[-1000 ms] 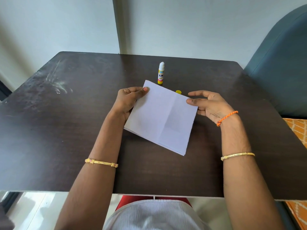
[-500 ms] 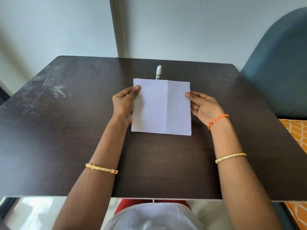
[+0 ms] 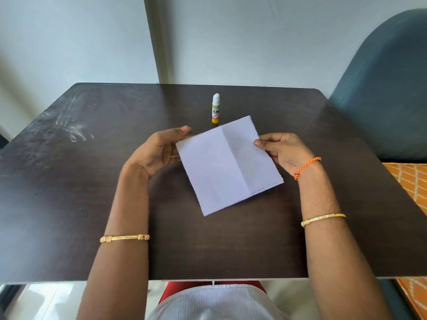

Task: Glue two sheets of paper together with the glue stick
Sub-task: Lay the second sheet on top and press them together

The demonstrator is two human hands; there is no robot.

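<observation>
Both hands, left hand [image 3: 159, 150] and right hand [image 3: 283, 151], pinch the white paper [image 3: 227, 166] by opposite edges at tabletop [image 3: 69, 192] centre, probably to square its sheets, while the uncapped glue stick [image 3: 215, 108] stands at twelve o'clock, within reach.

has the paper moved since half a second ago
Yes. The paper has turned anticlockwise: its far edge, then level and hiding most of the glue stick, now slants below the stick's base, leaving it fully visible.

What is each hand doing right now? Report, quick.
Left hand: holding the creased white paper sheet by its left edge.
Right hand: pinching its right edge.
</observation>
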